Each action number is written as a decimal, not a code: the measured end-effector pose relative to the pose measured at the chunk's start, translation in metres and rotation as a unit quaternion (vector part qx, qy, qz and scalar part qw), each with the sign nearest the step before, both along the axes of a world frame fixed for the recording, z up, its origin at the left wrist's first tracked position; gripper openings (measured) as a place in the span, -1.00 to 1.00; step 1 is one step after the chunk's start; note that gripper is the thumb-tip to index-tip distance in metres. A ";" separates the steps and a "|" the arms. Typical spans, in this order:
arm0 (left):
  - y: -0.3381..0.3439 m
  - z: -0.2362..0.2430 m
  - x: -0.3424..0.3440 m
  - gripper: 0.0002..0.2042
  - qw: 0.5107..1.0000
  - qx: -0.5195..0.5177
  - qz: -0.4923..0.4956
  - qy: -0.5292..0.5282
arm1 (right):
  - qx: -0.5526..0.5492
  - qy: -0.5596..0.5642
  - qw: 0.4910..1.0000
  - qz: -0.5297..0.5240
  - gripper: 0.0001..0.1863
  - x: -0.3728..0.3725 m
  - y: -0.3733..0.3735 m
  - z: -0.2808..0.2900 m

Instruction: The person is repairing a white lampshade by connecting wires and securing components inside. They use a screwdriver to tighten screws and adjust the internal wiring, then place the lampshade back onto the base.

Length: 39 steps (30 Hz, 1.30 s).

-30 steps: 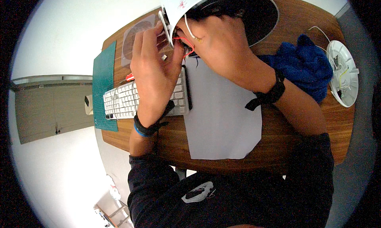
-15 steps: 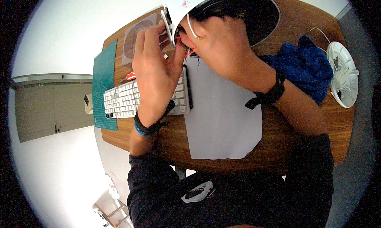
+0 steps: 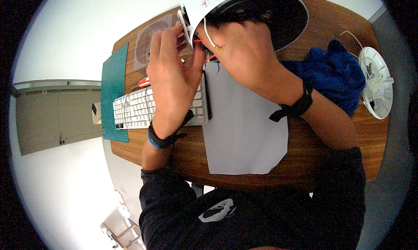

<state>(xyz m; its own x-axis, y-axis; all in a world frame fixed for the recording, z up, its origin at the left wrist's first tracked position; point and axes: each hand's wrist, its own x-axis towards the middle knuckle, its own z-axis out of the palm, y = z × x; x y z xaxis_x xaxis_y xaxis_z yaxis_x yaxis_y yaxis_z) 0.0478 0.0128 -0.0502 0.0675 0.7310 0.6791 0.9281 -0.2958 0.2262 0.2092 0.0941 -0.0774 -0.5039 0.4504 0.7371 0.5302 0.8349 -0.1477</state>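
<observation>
A white, round appliance housing (image 3: 198, 10) with a pink flower print lies on its side at the far edge of the table, its dark open end facing me. My left hand (image 3: 172, 71) grips the white side panel (image 3: 184, 27) on the housing's left, fingertips on its outer face and thumb near the wires. My right hand (image 3: 246, 54) is curled at the opening's left part; its fingertips are hidden. A red wire (image 3: 210, 58) and a white wire (image 3: 207, 30) run between and beside my hands. A small white connector (image 3: 183, 60) shows by my left thumb.
A white keyboard (image 3: 135, 106) overlaps a green cutting mat (image 3: 114, 97) at left, near a red-handled tool (image 3: 143, 82) and a clear plastic tray (image 3: 143, 43). A white sheet (image 3: 246, 132) lies centrally. At right are a blue cloth (image 3: 326, 76) and a white round cover (image 3: 385, 82) with wires.
The red wire, which bowed out in a loop between my hands, is now mostly hidden behind my right hand. Both hands have shifted only slightly; the housing stays nearly in place.
</observation>
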 end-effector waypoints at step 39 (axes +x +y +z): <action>0.000 0.001 -0.001 -0.58 1.000 -0.003 -0.005 -0.006 | -0.043 0.022 0.999 0.005 -0.73 0.003 0.003 0.006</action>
<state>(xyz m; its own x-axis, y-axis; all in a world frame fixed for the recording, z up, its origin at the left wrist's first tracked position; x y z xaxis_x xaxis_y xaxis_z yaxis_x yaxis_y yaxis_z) 0.0464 0.0133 -0.0491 0.0663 0.7344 0.6754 0.9226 -0.3029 0.2388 0.2118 0.0970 -0.0711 -0.4759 0.5083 0.7178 0.5136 0.8231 -0.2423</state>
